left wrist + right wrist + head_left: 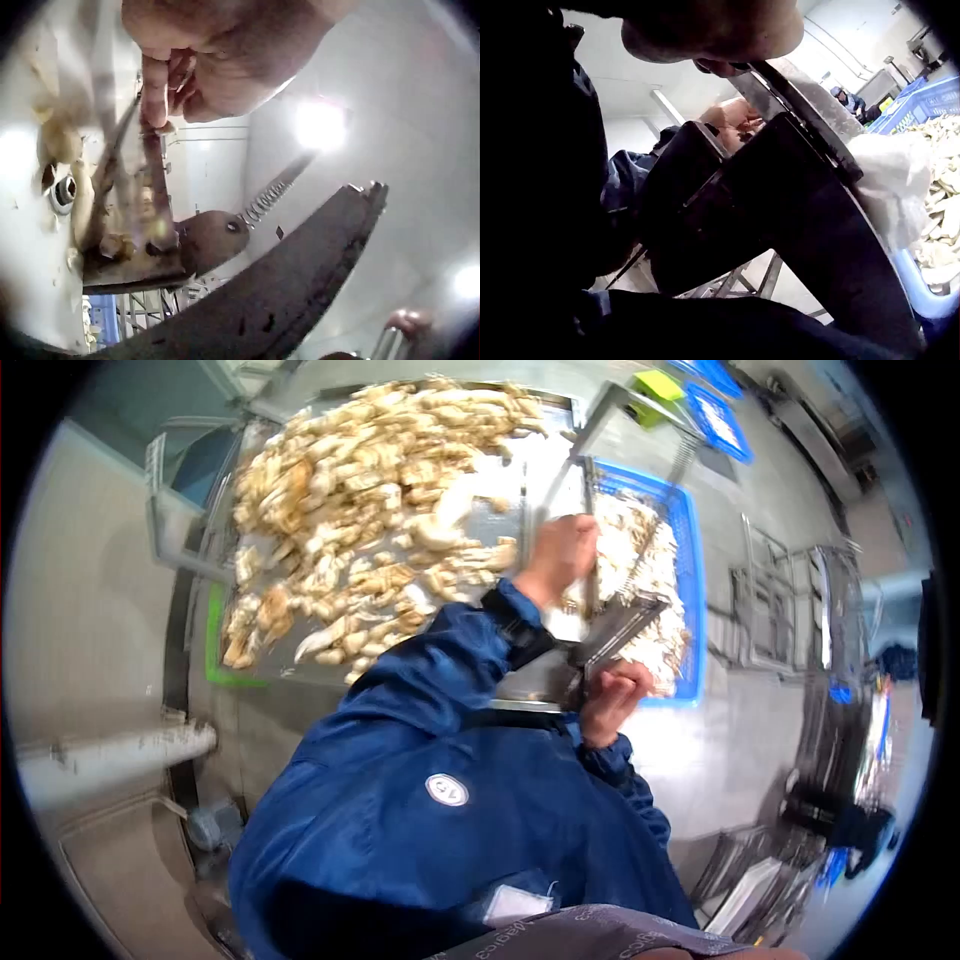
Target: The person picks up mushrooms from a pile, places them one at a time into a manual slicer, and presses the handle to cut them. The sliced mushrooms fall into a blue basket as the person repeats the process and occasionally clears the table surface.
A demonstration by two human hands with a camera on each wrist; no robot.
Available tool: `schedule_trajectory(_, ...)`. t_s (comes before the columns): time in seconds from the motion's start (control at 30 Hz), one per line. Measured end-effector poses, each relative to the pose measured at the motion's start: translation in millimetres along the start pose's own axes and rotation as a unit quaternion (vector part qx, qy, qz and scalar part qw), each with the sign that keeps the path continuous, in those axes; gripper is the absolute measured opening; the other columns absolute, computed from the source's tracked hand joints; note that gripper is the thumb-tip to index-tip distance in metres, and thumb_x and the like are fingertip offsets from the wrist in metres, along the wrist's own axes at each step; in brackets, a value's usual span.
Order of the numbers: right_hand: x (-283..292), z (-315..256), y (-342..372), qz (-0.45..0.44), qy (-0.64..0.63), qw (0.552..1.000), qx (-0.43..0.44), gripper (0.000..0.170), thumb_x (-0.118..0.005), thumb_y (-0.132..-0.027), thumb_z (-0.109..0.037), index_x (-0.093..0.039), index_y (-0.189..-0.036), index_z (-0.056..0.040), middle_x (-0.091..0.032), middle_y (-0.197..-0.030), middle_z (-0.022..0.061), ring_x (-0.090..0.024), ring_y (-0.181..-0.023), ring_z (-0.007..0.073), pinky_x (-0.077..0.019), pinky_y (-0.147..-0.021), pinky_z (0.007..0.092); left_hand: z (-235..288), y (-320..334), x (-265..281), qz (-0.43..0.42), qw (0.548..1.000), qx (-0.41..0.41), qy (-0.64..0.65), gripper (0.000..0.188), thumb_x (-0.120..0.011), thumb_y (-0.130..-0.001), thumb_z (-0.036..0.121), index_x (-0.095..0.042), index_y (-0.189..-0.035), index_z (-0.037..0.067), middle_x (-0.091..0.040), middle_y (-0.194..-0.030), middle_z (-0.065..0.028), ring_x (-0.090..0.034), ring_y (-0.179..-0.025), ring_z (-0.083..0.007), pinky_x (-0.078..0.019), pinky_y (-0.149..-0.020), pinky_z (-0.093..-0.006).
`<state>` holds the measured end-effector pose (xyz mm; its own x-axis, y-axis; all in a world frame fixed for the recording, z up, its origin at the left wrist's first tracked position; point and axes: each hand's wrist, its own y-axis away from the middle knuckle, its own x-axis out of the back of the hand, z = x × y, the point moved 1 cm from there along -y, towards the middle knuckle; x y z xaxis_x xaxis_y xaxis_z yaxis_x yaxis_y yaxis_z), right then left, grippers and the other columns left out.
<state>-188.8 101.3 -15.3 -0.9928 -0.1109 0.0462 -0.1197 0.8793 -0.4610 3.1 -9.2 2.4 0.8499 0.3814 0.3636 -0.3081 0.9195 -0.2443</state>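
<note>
A hand-lever cutter with a long dark blade [322,247] and a coil spring [268,204] stands in front of the person. My left hand [565,555] is at its far side, fingers curled close beside the cutter bed [135,262]. A small pale piece [166,129] shows at a fingertip; I cannot tell whether the hand holds it. Nearer the body, my right hand [615,700] grips the cutter's handle [386,343]; the palm hides most of that grip. Bits of mushroom [116,246] lie on the bed below the left fingers.
Whole pale mushrooms [390,460] are heaped on a metal table to the left. Right of the cutter, a blue crate [697,590] holds cut mushroom pieces. White plastic [892,180] hangs by the blade. Metal racks [770,600] stand farther right, and another person [847,101] is in the background.
</note>
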Motion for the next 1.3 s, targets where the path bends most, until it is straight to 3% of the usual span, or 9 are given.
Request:
schedule_trajectory(0.1, -18, 3, -15, 0.004, 0.005, 0.999, 0.045, 0.032, -0.038, -0.105, -0.042, -0.038, -0.101, -0.0104, -0.042, -0.071, 0.0008, -0.035, -0.053, 0.0066, -0.0275, -0.046, 0.0206, 12, -15, 3, 0.083, 0.986, -0.125, 0.072, 0.024, -0.059, -0.091, 0.017, -0.066, -0.110, 0.003, -0.070, -0.100, -0.0155, -0.069, -0.091, -0.0288, -0.0560, -0.076, -0.0355)
schedule_trajectory(0.23, -11, -1, -2, -0.035, -0.038, 0.998, 0.021, 0.027, -0.041, -0.104, -0.038, -0.039, -0.105, -0.0110, -0.040, -0.078, 0.0005, -0.033, -0.054, 0.0060, -0.0296, -0.046, 0.0197, 29, 10, 35, 0.043, 0.985, -0.141, 0.091, 0.026, -0.063, -0.089, 0.012, -0.066, -0.115, 0.007, -0.069, -0.105, -0.0115, -0.070, -0.089, -0.0226, -0.0571, -0.078, -0.0324)
schedule_trajectory(0.37, -15, -1, -2, -0.034, -0.060, 0.998, 0.013, 0.027, -0.041, -0.104, -0.039, -0.038, -0.103, -0.0117, -0.041, -0.076, 0.0006, -0.032, -0.054, 0.0059, -0.0269, -0.044, 0.0204, 27, 27, 101, -0.027, 0.988, -0.153, 0.018, 0.026, -0.068, -0.085, 0.020, -0.070, -0.106, 0.004, -0.070, -0.103, -0.0137, -0.068, -0.090, -0.0282, -0.0535, -0.078, -0.0336)
schedule_trajectory(0.43, -11, 8, 2, -0.031, -0.046, 0.998, 0.018, 0.027, -0.037, -0.106, -0.038, -0.038, -0.106, -0.0109, -0.046, -0.074, 0.0028, -0.034, -0.050, 0.0064, -0.0266, -0.044, 0.0206, 21, 45, 149, -0.077, 0.995, -0.060, -0.003, 0.028, -0.067, -0.089, 0.021, -0.069, -0.111, 0.003, -0.071, -0.103, -0.0109, -0.069, -0.090, -0.0199, -0.0541, -0.080, -0.0300)
schedule_trajectory(0.53, -9, 9, 0, -0.041, -0.045, 0.998, 0.025, 0.027, -0.038, -0.106, -0.038, -0.038, -0.106, -0.0110, -0.046, -0.076, 0.0030, -0.034, -0.050, 0.0072, -0.0272, -0.045, 0.0208, -3, 84, 229, 0.015, 0.979, 0.130, -0.158, 0.024, -0.066, -0.087, 0.024, -0.071, -0.090, 0.002, -0.068, -0.078, -0.0121, -0.064, -0.066, -0.0216, -0.0484, -0.061, -0.0337)
schedule_trajectory(0.6, -15, 6, 0, -0.029, -0.039, 0.998, 0.026, 0.025, -0.037, -0.106, -0.036, -0.038, -0.106, -0.0112, -0.045, -0.077, 0.0032, -0.034, -0.051, 0.0074, -0.0274, -0.045, 0.0208, -16, 116, 277, 0.086, 0.892, 0.208, -0.393, 0.028, -0.066, -0.086, 0.031, -0.070, -0.081, 0.005, -0.066, -0.073, -0.0137, -0.063, -0.065, -0.0282, -0.0479, -0.062, -0.0403)
schedule_trajectory(1.0, -10, 1, -1, -0.054, -0.080, 0.995, 0.027, 0.021, -0.044, -0.104, -0.028, -0.041, -0.108, -0.0074, -0.046, -0.079, 0.0039, -0.039, -0.056, 0.0077, -0.0332, -0.050, 0.0215, -67, 127, 289, 0.097, 0.794, 0.251, -0.544, 0.035, -0.071, -0.081, 0.036, -0.070, -0.087, 0.001, -0.068, -0.089, -0.0236, -0.067, -0.082, -0.0421, -0.0519, -0.071, -0.0511)
schedule_trajectory(1.23, -8, 5, -1, -0.064, -0.099, 0.992, 0.041, 0.020, -0.045, -0.104, -0.025, -0.042, -0.110, -0.0062, -0.047, -0.079, 0.0039, -0.040, -0.058, 0.0079, -0.0347, -0.052, 0.0218, -26, 140, 298, 0.087, 0.846, 0.243, -0.467, 0.031, -0.070, -0.074, 0.032, -0.069, -0.082, 0.001, -0.069, -0.083, -0.0185, -0.067, -0.078, -0.0362, -0.0518, -0.068, -0.0451)
schedule_trajectory(1.3, -8, 5, 0, -0.063, -0.105, 0.992, 0.031, 0.020, -0.045, -0.104, -0.024, -0.042, -0.110, -0.0056, -0.048, -0.079, 0.0043, -0.041, -0.060, 0.0081, -0.0358, -0.053, 0.0220, -9, 138, 287, 0.103, 0.932, 0.220, -0.270, 0.026, -0.073, -0.081, 0.027, -0.070, -0.086, 0.002, -0.068, -0.077, -0.0066, -0.064, -0.069, -0.0174, -0.0499, -0.063, -0.0311)
